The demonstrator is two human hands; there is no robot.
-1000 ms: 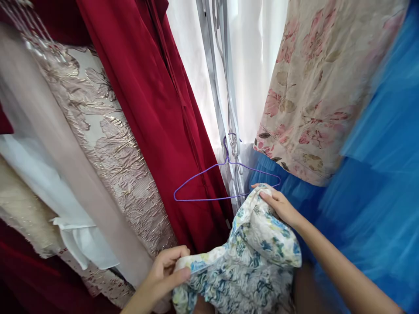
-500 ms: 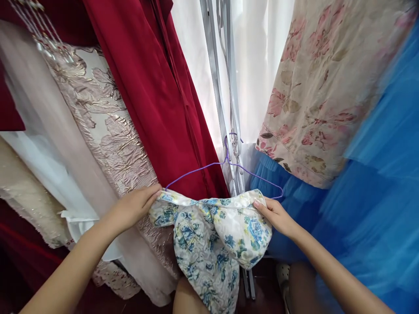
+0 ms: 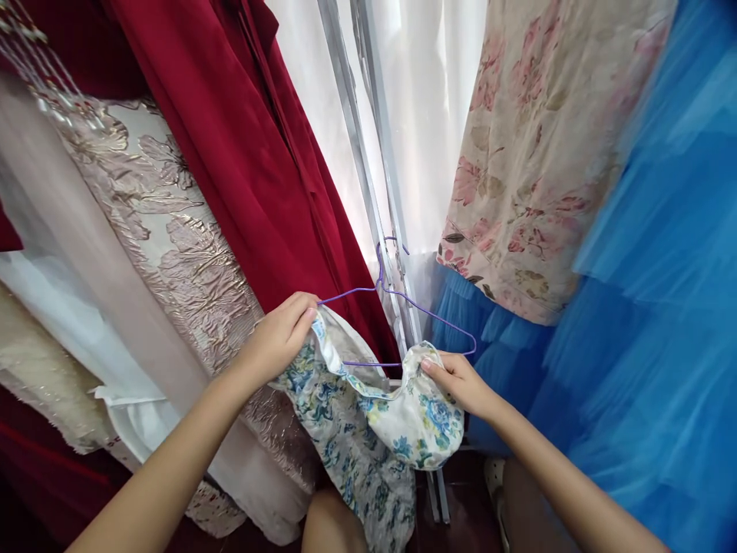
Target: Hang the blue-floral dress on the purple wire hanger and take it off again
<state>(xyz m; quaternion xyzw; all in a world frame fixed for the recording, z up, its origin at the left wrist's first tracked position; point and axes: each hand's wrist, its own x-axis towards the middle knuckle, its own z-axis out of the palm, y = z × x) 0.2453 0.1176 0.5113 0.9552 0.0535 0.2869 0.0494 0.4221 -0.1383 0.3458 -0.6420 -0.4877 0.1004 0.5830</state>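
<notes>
A white garment with a blue and yellow floral print (image 3: 345, 430) hangs between my two hands, its upper edge sagging in the middle. My left hand (image 3: 282, 338) pinches its left top edge, close against the left arm of a purple wire hanger (image 3: 423, 307). On the other side my right hand (image 3: 457, 380) grips the right top edge, thumb in front. The hanger's right corner sticks out bare above my right hand. Its bottom bar shows behind the garment's dipped edge. The hanger's hook stands in front of a grey metal rack post (image 3: 385, 192).
Left hang a dark red dress (image 3: 230, 153), a pink-gold brocade garment (image 3: 190, 238) and several pale ones. A beige garment with pink flowers (image 3: 512, 192) and a blue tulle skirt (image 3: 650, 330) hang right. Behind the posts is a white curtain (image 3: 437, 115). A light shoe (image 3: 495, 488) shows below.
My left hand has moved right and up with its garment edge, from beside the hanger's left corner onto its arm. The garment's top edge has gone from nearly straight to sagging open.
</notes>
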